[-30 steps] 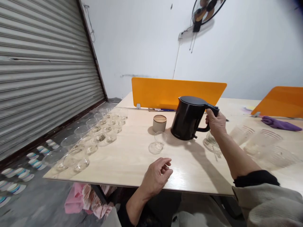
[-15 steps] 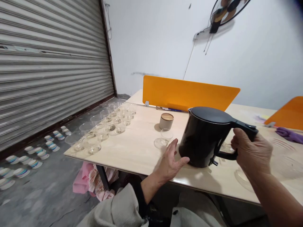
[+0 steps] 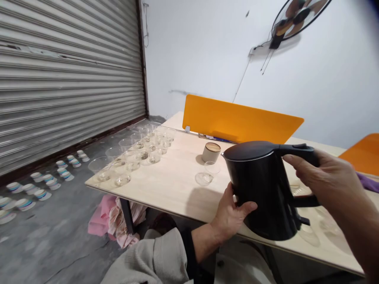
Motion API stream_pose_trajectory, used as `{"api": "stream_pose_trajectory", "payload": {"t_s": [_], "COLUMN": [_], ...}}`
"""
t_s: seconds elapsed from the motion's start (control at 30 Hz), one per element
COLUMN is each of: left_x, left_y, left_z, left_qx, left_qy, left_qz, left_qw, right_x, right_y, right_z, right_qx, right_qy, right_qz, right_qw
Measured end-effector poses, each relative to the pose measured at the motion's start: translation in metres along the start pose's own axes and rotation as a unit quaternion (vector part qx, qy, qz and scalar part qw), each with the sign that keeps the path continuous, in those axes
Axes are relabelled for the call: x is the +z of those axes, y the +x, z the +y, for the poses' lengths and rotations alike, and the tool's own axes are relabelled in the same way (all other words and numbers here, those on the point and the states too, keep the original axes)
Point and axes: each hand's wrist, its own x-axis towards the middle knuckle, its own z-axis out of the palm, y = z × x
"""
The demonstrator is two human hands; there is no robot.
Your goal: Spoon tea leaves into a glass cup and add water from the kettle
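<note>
Black electric kettle (image 3: 263,197) is held up at lower right of the frame, over the front edge of a pale wooden table (image 3: 166,189). Right hand (image 3: 325,177) closes firmly around its handle (image 3: 306,201); left hand (image 3: 232,213) cups its side, fingers spread. Carrying it looks like the step in hand; the next move calls for keeping it level.

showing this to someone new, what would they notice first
The black electric kettle comes first, large in the foreground at right, its handle held by the right hand while the left hand touches its side. Behind it, the orange divider panel stands out at the back of the pale wooden table, and clear glass cups crowd the table's left end.
</note>
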Motion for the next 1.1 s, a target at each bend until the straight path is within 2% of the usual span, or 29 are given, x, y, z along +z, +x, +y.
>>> {"api": "stream_pose_trajectory", "payload": {"t_s": [0.1,0.27,0.43,0.57,1.1], "left_x": [0.003,0.005,0.005,0.004,0.004], "left_y": [-0.007,-0.011,-0.009,-0.007,-0.004], "left_z": [0.002,0.0,-0.005,-0.006,-0.009], "left_qx": [0.005,-0.024,-0.06,-0.075,-0.093], "left_qy": [0.016,-0.002,-0.059,-0.065,-0.096], "left_qz": [0.022,0.033,0.036,0.047,0.061], "left_qw": [1.0,0.999,0.996,0.994,0.989], "right_x": [0.001,0.008,0.019,0.027,0.043], "right_y": [0.011,0.029,0.041,0.048,0.057], "right_z": [-0.007,-0.011,-0.016,-0.024,-0.036], "right_qx": [-0.01,-0.033,-0.013,0.005,0.011], "right_qy": [-0.045,-0.113,-0.15,-0.184,-0.206], "right_qz": [-0.043,-0.072,-0.11,-0.142,-0.17], "right_qw": [0.998,0.99,0.982,0.973,0.964]}}
